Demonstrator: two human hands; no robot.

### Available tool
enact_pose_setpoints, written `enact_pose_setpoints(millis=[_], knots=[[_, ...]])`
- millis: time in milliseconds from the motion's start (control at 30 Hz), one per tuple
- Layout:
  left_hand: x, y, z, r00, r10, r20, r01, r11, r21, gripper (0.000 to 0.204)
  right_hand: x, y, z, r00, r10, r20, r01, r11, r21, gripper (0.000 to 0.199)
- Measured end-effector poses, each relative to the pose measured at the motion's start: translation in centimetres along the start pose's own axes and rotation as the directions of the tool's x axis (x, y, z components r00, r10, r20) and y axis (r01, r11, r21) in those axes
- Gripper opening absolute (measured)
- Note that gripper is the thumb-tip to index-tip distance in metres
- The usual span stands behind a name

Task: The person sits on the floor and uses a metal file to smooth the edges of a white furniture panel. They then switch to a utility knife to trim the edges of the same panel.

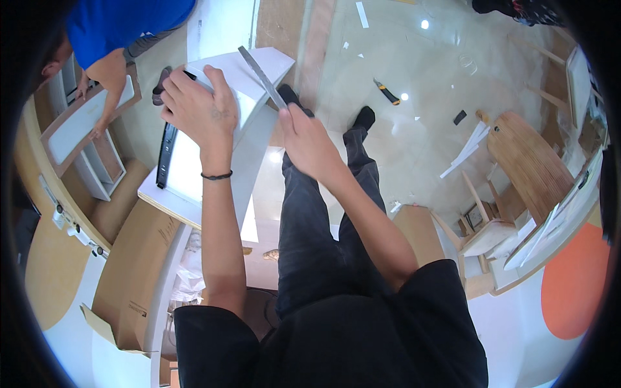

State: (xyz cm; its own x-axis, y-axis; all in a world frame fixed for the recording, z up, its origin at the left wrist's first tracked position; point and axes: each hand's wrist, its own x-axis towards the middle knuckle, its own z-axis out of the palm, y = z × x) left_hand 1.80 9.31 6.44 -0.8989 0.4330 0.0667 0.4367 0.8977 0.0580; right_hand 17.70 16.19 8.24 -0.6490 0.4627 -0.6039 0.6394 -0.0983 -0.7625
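Observation:
A white panel (pixel 262 63) with a curved edge lies slanted in front of me, to the left of my legs. A black drawer slide (pixel 167 152) runs along its left part. My left hand (pixel 199 103) is closed over the panel beside the slide, its fingers bent down onto the surface. My right hand (pixel 307 139) is wrapped round one end of a long flat grey metal file (pixel 262 76). The file points up and left, and its blade lies across the panel's curved edge. Whatever handle it has is hidden in my fist.
At the upper left a person in a blue shirt (pixel 129 26) handles a wood-edged drawer (pixel 90 123). A yellow-black utility knife (pixel 388 92) lies on the floor among scraps. A wooden board (pixel 527 161) and a stool (pixel 488 234) stand right; a cardboard box (pixel 132 278) is lower left.

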Motion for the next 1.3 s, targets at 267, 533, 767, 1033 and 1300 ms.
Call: enact_pose_setpoints(millis=[267,533,767,1033,1300], knots=[[-0.2,0.5,0.1,1.000,0.006,-0.025,-0.006,1.000,0.012,0.047,-2.4,0.0,0.3,0.976,0.175,0.132,-0.179,0.984,0.014,0.038],[0.0,0.6,-0.5,1.000,0.012,-0.006,-0.012,1.000,-0.017,0.047,-2.9,0.2,-1.0,0.973,0.167,0.157,-0.178,0.983,0.056,0.036],[-0.1,0.8,-0.5,1.000,0.002,-0.008,-0.002,1.000,0.002,0.046,-0.7,0.0,0.5,0.999,0.024,0.038,-0.024,1.000,-0.002,0.031],[0.0,0.8,-0.6,1.000,-0.004,0.004,0.004,1.000,-0.004,0.047,-4.5,1.5,0.5,0.971,0.202,0.127,-0.213,0.974,0.072,0.032],[0.2,0.6,-0.5,1.000,0.008,-0.027,-0.008,1.000,-0.005,0.046,-0.1,2.7,2.2,0.998,0.011,-0.057,-0.008,0.999,0.046,0.036]])
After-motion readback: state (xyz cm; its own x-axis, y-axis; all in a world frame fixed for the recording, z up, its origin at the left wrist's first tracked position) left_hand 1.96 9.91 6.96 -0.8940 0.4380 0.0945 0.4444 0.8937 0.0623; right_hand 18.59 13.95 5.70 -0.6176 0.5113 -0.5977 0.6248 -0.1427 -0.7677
